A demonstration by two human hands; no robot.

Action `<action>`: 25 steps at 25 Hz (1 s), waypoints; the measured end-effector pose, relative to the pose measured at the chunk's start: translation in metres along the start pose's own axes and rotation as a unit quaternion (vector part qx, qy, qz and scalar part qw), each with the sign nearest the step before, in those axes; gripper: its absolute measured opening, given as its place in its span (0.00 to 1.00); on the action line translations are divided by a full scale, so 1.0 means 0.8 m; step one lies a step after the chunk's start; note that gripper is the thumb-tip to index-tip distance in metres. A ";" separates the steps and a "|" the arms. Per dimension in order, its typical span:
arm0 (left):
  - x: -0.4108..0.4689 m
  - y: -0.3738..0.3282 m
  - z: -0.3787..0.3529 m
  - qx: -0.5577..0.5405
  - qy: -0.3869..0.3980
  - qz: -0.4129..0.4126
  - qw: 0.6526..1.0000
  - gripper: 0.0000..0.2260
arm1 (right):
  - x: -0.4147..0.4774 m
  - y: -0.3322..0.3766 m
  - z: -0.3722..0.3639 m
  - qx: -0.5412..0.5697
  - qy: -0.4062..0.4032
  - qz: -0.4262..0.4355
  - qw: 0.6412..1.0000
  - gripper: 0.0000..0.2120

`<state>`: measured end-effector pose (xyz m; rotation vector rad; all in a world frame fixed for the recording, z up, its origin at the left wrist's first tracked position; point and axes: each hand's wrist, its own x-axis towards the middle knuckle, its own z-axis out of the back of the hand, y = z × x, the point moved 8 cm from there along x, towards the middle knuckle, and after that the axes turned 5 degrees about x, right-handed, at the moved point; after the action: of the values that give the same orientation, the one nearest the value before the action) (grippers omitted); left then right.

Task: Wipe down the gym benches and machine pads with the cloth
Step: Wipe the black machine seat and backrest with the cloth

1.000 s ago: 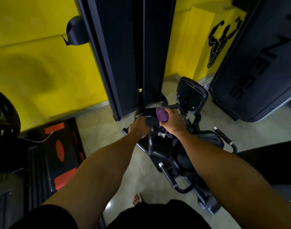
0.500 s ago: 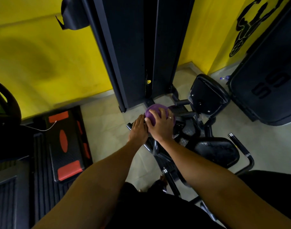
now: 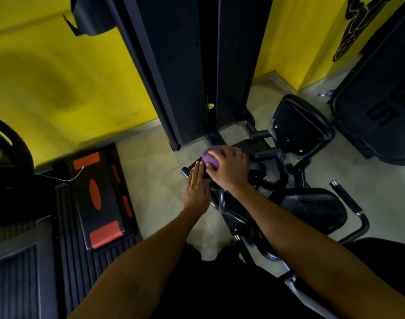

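Left hand (image 3: pixel 195 192) has flattened on the pad (image 3: pixel 254 146) edge; right hand (image 3: pixel 229 169) grasps cloth (image 3: pixel 209 158).

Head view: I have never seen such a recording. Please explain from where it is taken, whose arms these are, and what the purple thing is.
The camera sits on the person's head and looks forward and down, so the two bare arms coming in from below are the wearer's own. There is no robot here.

The right hand is curled over a purple cloth and holds it against a dark part of a black gym machine. The left hand lies flat beside it on the same machine, fingers straight, and holds nothing.

Behind them a tall black column stands in front of a yellow wall. To the right are the seat and a tilted back pad. On the pale floor at the left lies a black step board with red patches.
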<state>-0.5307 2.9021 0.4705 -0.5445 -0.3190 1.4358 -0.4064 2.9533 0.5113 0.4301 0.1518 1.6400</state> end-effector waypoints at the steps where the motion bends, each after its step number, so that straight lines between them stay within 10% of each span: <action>1: -0.001 0.000 0.001 0.008 0.001 0.002 1.000 0.25 | 0.013 0.017 -0.007 0.006 0.029 0.013 0.999 0.21; 10: -0.002 0.016 -0.007 -0.010 0.017 0.002 1.000 0.27 | -0.036 -0.118 0.036 0.101 -0.028 -0.013 0.994 0.25; 17: 0.026 0.019 -0.002 -0.062 -0.019 0.039 0.997 0.24 | 0.006 0.016 -0.014 0.061 0.044 0.053 0.996 0.27; 25: 0.038 0.021 -0.009 -0.092 -0.023 0.090 0.991 0.27 | -0.117 -0.120 0.019 0.101 -0.030 -0.023 0.994 0.32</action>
<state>-0.5374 2.9319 0.4521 -0.7048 -0.4523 1.6046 -0.3061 2.8708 0.4743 0.6243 0.2820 1.5709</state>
